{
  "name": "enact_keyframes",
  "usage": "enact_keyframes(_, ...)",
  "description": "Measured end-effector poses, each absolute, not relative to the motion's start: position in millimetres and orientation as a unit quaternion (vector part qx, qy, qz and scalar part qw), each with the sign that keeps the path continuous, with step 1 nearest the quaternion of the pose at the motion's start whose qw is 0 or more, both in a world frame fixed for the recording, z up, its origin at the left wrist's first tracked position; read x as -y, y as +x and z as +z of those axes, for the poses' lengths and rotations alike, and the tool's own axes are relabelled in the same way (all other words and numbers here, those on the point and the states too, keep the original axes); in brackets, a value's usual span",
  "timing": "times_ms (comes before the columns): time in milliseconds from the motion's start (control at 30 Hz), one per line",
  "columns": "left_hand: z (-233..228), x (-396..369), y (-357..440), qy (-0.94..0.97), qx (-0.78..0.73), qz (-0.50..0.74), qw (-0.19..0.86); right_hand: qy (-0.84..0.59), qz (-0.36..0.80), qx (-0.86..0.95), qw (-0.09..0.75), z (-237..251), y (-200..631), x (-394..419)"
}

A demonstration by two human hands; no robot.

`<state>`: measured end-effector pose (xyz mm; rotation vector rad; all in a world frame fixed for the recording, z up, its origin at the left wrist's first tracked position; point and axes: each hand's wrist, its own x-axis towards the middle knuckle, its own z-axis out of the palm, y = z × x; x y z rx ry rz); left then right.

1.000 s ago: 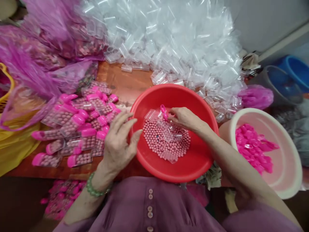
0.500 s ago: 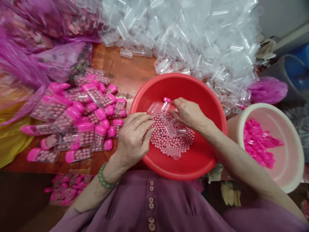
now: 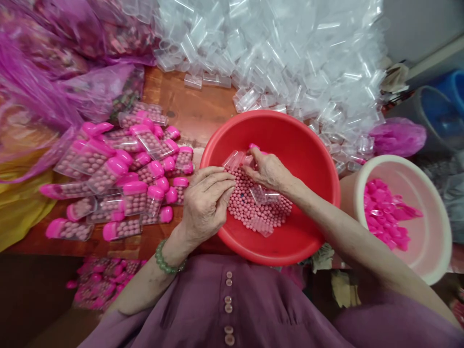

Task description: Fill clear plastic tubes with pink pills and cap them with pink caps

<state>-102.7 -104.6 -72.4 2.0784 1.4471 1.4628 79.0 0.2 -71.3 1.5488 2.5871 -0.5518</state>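
Observation:
A red basin (image 3: 308, 145) holds pink beads (image 3: 241, 203) and several clear plastic bottles (image 3: 259, 194). My left hand (image 3: 208, 200) is at the basin's left rim, its fingers curled and pressed together; what they hold, if anything, is hidden. By its fingertips a clear bottle (image 3: 234, 158) lies against the basin's inner wall. Over the beads, my right hand (image 3: 271, 170) has its thumb and forefinger closed around a small clear bottle, with its pink cap (image 3: 254, 146) partly showing behind the fingers.
Bead-filled bottles with pink caps (image 3: 136, 200) are piled on the wooden table (image 3: 181, 106) at left, beside purple plastic bags (image 3: 97, 92). Many clear bottles (image 3: 282, 53) are heaped at the back. A white bucket (image 3: 431, 217) with pink caps (image 3: 386, 212) stands at right.
My right hand has moved left and closed in over the small pink-capped bottle, covering much of it. My left hand stays by the rim. The whole view has shifted slightly.

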Motion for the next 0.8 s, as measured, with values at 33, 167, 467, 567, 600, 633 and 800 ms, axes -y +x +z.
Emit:
enact_keyframes(33,-73,105,-103,0.706,-0.49,0.5,0.109,0.516,-0.179,-0.837,0.021,-75,76,-2)
enact_keyframes(167,-74,104,-103,0.706,-0.479,0.511,0.11,0.538,-0.175,-0.824,-0.044,-91,68,-12)
enact_keyframes(467,-75,104,-105,0.707,-0.468,0.517,0.116,0.546,-0.3,-0.774,-0.115,-102,79,-4)
enact_keyframes(567,-75,104,-105,0.709,-0.468,0.515,0.116,0.528,-0.344,-0.773,-0.072,-103,79,8)
enact_keyframes(600,-76,104,-105,0.709,-0.469,0.515,0.117,0.527,-0.365,-0.765,-0.057,-103,79,11)
enact_keyframes(633,-76,104,-105,0.708,-0.469,0.515,0.116,0.526,-0.388,-0.755,-0.044,-102,79,13)
enact_keyframes(800,-77,102,-105,0.707,-0.461,0.525,0.109,0.51,-0.469,-0.721,-0.008,-101,77,27)
